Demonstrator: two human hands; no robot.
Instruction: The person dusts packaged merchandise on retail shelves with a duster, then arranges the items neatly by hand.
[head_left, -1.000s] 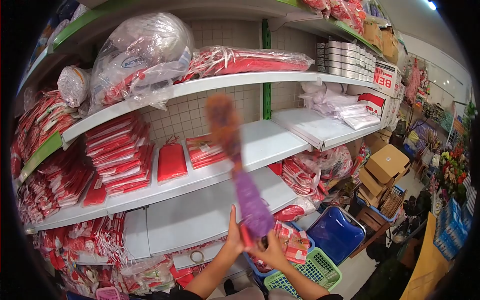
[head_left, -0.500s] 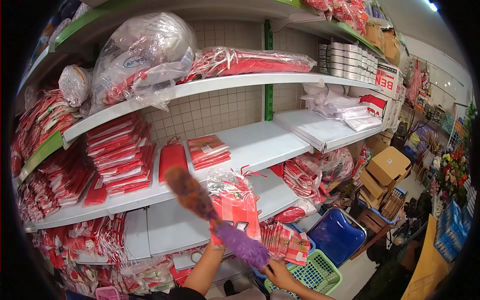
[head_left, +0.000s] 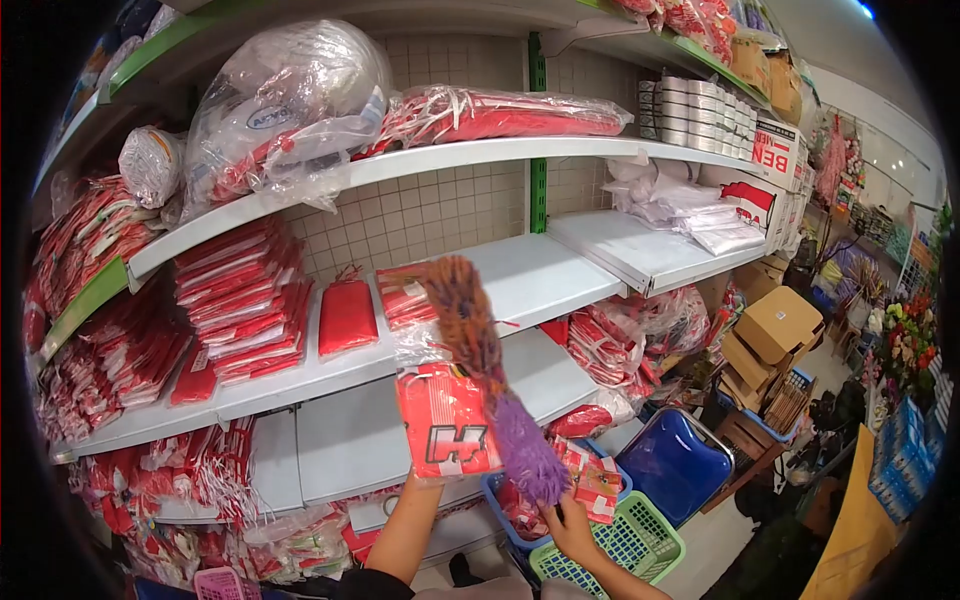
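Observation:
My left hand [head_left: 424, 484] holds up a flat red package [head_left: 425, 405] in clear plastic, with a dark H-like mark near its lower edge. Most of that hand is hidden behind the package. Closed round the handle of a fluffy duster [head_left: 530, 450] is my right hand [head_left: 570, 525]. The duster is purple near the handle and brown-orange toward its tip, and it slants up across the right side of the package. Behind its tip, a small stack of red packages [head_left: 400, 305] lies on the middle shelf, partly covered from view.
The white middle shelf [head_left: 520, 275] also carries a red pouch [head_left: 347, 315] and a tall stack of red packets [head_left: 240, 310]. Below right stand a blue basket [head_left: 490, 490] with red packets, a green basket [head_left: 650, 540] and a blue chair [head_left: 675, 465]. Cardboard boxes [head_left: 775, 325] are further right.
The duster has swung to the right and more upright, its tip now before the small stack. The red package has shifted left and slightly down in my left hand.

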